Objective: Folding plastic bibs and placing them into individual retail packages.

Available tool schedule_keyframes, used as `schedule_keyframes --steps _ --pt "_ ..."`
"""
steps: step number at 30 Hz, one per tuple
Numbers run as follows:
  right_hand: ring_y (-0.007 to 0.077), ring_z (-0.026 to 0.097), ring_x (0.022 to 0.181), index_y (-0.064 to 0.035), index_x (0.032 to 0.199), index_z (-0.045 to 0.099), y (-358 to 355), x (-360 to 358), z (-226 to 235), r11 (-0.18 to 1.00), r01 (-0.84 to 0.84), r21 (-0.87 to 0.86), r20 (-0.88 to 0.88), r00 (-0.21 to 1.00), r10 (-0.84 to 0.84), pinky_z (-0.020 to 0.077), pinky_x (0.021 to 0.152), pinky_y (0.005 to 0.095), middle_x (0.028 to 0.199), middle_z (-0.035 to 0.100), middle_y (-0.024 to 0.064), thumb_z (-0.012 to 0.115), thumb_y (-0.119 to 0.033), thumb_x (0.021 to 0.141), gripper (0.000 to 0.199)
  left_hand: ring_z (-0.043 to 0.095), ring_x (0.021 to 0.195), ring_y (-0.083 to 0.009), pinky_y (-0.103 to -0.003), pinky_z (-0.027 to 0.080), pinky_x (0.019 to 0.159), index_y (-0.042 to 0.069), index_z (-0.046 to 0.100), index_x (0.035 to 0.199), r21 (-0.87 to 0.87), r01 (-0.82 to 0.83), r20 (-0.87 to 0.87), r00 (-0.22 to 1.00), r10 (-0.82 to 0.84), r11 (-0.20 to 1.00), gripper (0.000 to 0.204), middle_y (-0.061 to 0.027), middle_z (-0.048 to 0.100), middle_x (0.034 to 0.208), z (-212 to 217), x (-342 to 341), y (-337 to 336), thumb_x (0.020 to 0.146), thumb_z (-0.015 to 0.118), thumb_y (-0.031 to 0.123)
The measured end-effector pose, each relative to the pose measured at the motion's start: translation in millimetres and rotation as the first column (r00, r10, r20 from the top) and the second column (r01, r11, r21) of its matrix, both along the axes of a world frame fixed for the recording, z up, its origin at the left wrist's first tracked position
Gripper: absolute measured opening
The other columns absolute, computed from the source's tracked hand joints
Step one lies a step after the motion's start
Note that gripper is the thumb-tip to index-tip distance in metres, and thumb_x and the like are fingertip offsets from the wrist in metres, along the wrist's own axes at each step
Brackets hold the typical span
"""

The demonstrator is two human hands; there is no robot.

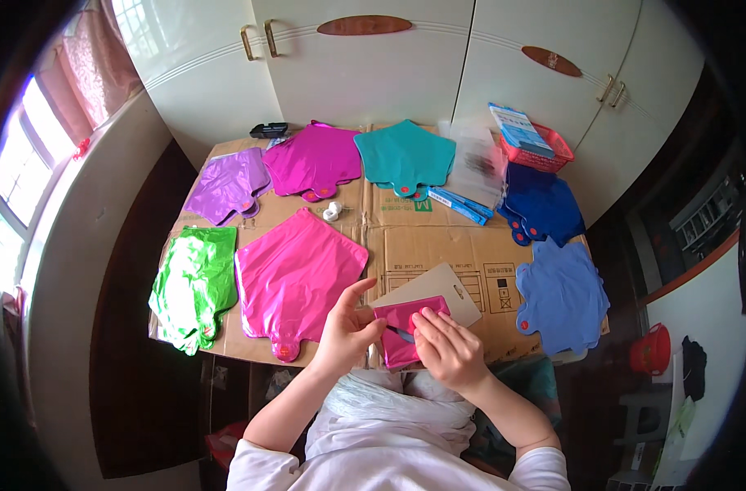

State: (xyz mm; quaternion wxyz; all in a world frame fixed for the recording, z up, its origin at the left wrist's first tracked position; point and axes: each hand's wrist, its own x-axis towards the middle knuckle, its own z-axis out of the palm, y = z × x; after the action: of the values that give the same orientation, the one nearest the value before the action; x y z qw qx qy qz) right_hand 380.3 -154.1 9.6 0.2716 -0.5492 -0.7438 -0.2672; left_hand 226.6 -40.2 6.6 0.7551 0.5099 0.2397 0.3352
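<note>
Over the table's near edge, a folded bright pink foil sheet [401,354] lies against a pale card [464,300] with a hang slot. My left hand [345,329] grips the foil's left edge by the thumb; its index finger sticks out and the other fingertips are hidden. My right hand [448,348] presses close-set fingers on the foil's right side, its thumb out of sight. A narrow grey gap or strip shows across the foil between both hands. To the left lies a large flat pink foil shape [301,274] with rounded lobes at its near end.
Flattened cardboard [438,245] covers the table. Similar flat shapes lie around: green [194,282], lilac [228,186], magenta [315,157], teal [405,155], navy [545,200] and light blue [561,295]. Small white rolls [332,212], blue strips [461,206] and a red basket [557,149] are farther back.
</note>
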Motion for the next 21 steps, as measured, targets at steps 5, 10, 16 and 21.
schedule_keyframes --steps 5,10,16,21 --pt "0.0260 0.065 0.080 -0.0050 0.089 0.061 -2 14 2 0.939 -0.035 -0.343 -0.728 0.641 -0.242 0.0502 0.065 0.0334 0.092 0.067 0.0120 0.066 -0.009 0.078 0.013 0.062 0.076 -0.0148 -0.029 0.051 0.068 0.000 0.054 0.115 0.393 -0.040 -0.200 0.971 0.128 0.919 0.034 -0.0065 0.064 0.083 -1 -23 8 0.082 0.060 -0.001" --pt "0.0122 0.057 0.090 0.0019 0.107 0.052 18 41 -9 0.857 -0.454 -0.244 -0.959 -0.016 -0.282 0.0468 0.079 0.0279 0.099 0.060 0.0074 0.064 -0.007 0.084 0.028 0.062 0.087 -0.0291 -0.034 0.051 0.072 0.004 0.062 0.093 0.939 0.213 -0.314 0.848 0.426 0.269 0.025 -0.0110 0.063 0.092 -5 -47 5 0.067 0.065 0.003" --pt "0.0140 0.053 0.102 0.0020 0.116 0.042 34 43 -33 0.708 -0.570 -0.417 -0.882 0.064 -0.468 0.0433 0.090 0.0285 0.110 0.054 0.0089 0.066 -0.002 0.080 0.044 0.054 0.110 -0.0312 -0.041 0.043 0.093 0.004 0.054 0.114 0.919 0.352 -0.394 0.853 0.342 0.179 0.046 -0.0163 0.055 0.119 -17 -39 -15 0.070 0.066 0.008" --pt "0.0166 0.053 0.105 -0.0028 0.126 0.036 35 38 -48 0.772 -0.459 -0.440 -0.898 0.239 -0.370 0.0427 0.092 0.0306 0.118 0.050 0.0125 0.066 -0.004 0.080 0.054 0.053 0.112 -0.0332 -0.042 0.044 0.094 -0.001 0.048 0.122 0.900 0.361 -0.425 0.854 0.301 0.244 0.056 -0.0195 0.050 0.126 -32 -43 -14 0.072 0.069 0.014"
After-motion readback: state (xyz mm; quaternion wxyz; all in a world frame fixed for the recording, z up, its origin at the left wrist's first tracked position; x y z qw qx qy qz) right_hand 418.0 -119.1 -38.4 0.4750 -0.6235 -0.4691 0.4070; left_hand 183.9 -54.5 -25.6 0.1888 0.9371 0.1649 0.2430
